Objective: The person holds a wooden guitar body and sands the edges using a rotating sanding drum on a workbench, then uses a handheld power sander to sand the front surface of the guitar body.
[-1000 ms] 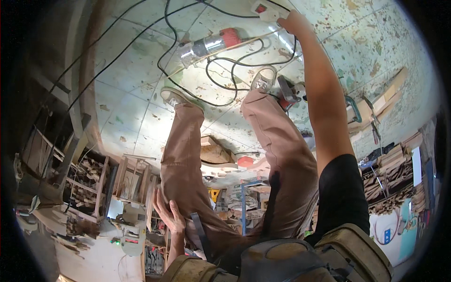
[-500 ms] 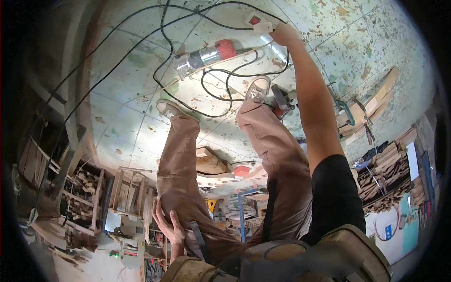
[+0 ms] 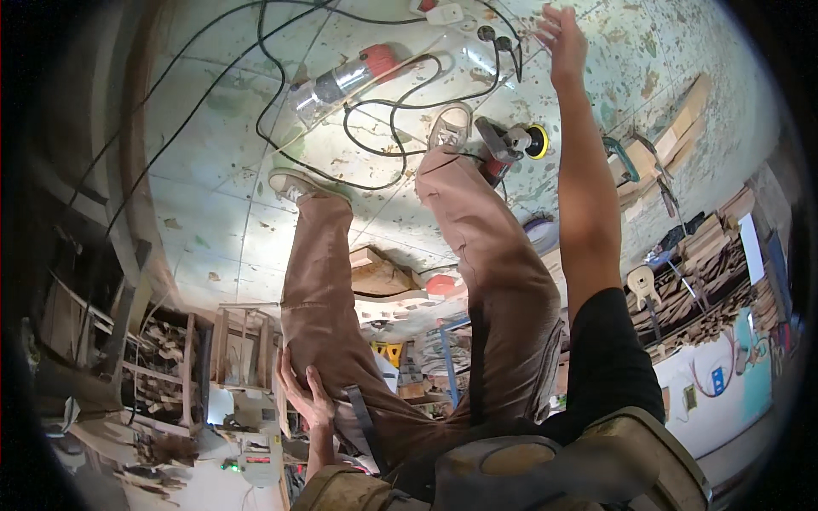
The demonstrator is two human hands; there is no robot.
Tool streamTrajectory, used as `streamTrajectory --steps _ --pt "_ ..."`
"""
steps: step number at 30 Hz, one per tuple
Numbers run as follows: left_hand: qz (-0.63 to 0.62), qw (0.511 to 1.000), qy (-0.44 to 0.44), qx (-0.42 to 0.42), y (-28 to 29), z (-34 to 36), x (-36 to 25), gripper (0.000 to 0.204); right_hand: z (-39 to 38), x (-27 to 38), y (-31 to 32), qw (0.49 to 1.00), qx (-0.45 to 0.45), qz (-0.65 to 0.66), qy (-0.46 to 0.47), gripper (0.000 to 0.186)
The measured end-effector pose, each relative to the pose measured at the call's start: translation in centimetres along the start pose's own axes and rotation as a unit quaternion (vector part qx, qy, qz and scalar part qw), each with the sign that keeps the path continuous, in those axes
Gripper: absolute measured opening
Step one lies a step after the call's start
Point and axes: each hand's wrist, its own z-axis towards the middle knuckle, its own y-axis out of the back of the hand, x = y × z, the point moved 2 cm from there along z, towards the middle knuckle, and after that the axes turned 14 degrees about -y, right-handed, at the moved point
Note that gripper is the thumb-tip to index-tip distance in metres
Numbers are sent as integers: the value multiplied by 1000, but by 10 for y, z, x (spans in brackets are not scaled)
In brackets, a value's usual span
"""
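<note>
My right hand [image 3: 561,41] is raised at the top right with fingers apart and nothing visible in them. Left of it lie two black plugs [image 3: 487,34] and a white socket block [image 3: 443,14] with a red switch. A silver-and-red power tool [image 3: 341,82] lies on the tiled floor [image 3: 213,162] among looping black cables, a thin pale cord across it. Beside my right shoe, a grey power tool [image 3: 494,136] has a yellow-edged round pad [image 3: 537,140]. My left hand [image 3: 308,399] rests, fingers spread, against my left thigh.
Green clamps [image 3: 620,157] and wooden boards [image 3: 682,128] lie right of my arm. A wood block [image 3: 383,272] shows between my legs. Wooden racks [image 3: 162,375] stand at lower left, stacked timber [image 3: 707,289] at the right, and a dark frame edge runs down the left.
My right hand has left the socket block and moved rightward, fingers opening; two plugs and the yellow-edged pad now show. The view has shifted slightly. My left hand stays on the thigh.
</note>
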Motion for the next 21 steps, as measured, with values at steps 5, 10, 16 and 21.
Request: streamTrajectory --steps 5,10,16,21 --pt "13 1000 -22 1 11 1 18 57 -109 -77 101 906 -171 -384 50 20" --pt "13 997 -79 5 18 22 25 58 -181 -266 240 872 -146 -436 -171 49" --pt "53 989 -137 -23 34 26 45 60 -184 -287 115 917 -139 -337 -161 85" --pt "50 985 -161 -20 31 37 56 60 -173 -285 143 869 -197 -398 -218 87"
